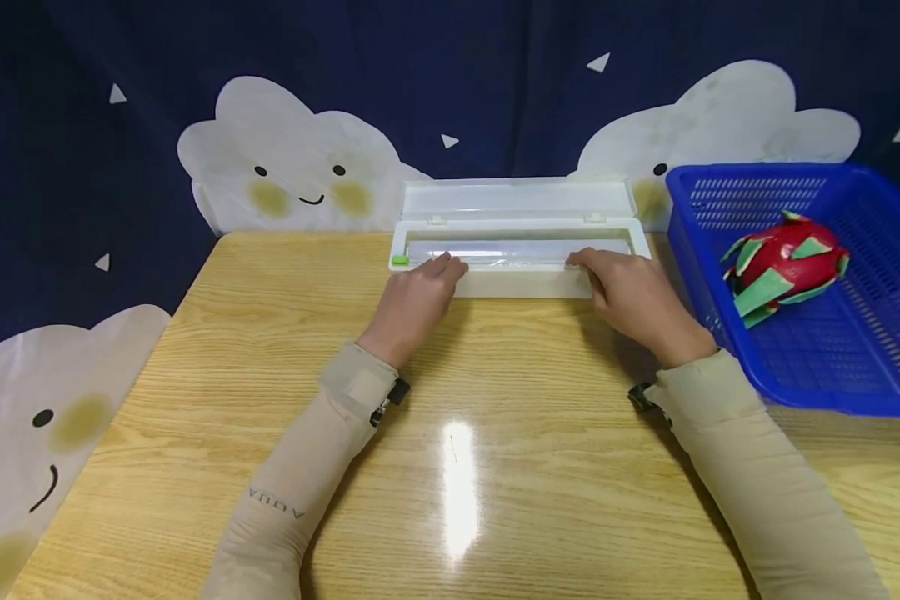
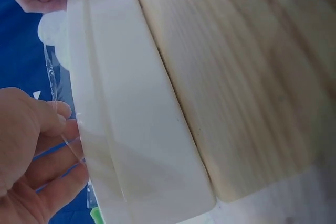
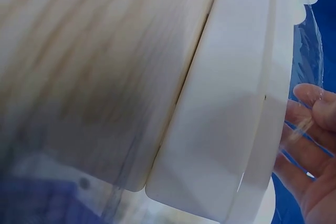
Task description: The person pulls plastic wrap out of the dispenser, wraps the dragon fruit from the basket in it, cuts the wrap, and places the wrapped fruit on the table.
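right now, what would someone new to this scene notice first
Both hands, the left hand and the right hand, reach to the open white cling film dispenser at the table's far edge, fingers pinching the clear film. At the right, a red dragon fruit lies in a blue basket.

Only legible txt: "AQUA" printed on left sleeve point(image 1: 285, 500), seen upside down from head cam.

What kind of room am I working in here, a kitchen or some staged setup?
Probably a staged tabletop setup, not a kitchen: a dark blue backdrop with smiling cloud cutouts, a small wooden table, and a toy-like dragon fruit in a blue basket.
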`<state>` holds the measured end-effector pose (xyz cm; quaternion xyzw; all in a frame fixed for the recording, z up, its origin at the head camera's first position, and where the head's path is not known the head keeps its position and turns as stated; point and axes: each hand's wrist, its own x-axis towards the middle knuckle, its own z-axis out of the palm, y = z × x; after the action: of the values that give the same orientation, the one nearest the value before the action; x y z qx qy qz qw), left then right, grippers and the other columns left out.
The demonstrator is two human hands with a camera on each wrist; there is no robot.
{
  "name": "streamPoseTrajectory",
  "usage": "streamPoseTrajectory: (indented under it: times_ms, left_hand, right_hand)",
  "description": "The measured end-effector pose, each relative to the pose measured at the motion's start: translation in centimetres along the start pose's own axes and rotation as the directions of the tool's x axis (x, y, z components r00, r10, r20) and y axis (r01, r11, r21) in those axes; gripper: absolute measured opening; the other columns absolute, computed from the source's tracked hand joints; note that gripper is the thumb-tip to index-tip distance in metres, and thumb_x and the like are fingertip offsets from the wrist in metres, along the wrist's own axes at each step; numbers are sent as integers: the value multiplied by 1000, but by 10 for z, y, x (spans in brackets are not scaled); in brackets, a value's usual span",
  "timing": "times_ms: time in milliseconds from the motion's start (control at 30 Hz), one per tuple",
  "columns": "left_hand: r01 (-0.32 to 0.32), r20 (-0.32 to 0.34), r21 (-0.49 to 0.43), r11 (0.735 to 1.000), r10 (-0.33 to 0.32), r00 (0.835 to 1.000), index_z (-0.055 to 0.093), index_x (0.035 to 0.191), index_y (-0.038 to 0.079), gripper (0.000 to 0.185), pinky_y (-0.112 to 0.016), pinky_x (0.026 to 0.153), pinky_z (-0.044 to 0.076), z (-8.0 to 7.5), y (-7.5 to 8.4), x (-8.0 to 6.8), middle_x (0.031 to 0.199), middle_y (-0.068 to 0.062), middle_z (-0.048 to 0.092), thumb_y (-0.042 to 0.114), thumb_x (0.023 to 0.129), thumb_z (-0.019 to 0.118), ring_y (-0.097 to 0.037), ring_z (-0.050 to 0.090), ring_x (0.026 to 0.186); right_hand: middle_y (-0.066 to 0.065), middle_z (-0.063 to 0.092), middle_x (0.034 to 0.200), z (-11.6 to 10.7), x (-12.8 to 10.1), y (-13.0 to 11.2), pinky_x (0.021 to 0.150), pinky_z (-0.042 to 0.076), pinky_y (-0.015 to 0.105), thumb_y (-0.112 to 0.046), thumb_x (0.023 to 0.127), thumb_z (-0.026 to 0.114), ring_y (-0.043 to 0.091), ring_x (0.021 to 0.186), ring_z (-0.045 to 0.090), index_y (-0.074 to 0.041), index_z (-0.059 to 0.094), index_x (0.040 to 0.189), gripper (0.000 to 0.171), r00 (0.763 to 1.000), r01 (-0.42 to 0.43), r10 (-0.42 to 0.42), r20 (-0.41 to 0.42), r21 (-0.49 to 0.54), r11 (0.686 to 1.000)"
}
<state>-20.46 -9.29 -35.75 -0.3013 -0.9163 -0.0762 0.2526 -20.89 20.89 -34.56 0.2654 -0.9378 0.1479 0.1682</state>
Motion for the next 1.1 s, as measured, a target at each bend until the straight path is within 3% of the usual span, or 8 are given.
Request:
streamPoseTrajectory:
  times_ms: [433,1100]
  left_hand:
    - [-21,-17,9,1000,21,1000,74,116,3,24,-42,89,65,0,3,-4,120,-16,77,-4,101,56,-30,76,111]
    - [-24,-1,6,1000,24,1000,73,115,2,24,-43,92,64,-4,8,-10,120,-16,77,-7,99,57,-31,75,113]
  right_hand:
    - [21,76,117,-1,-5,-3,94,59,56,3,98,55,40,108,74,0,68,122,28,1000,12,-12,-10,-2,1000]
    - [21,76,119,-4,-12,-10,92,59,57,3,97,57,39,108,74,-2,67,123,29,1000,18,-18,2,-12,1000]
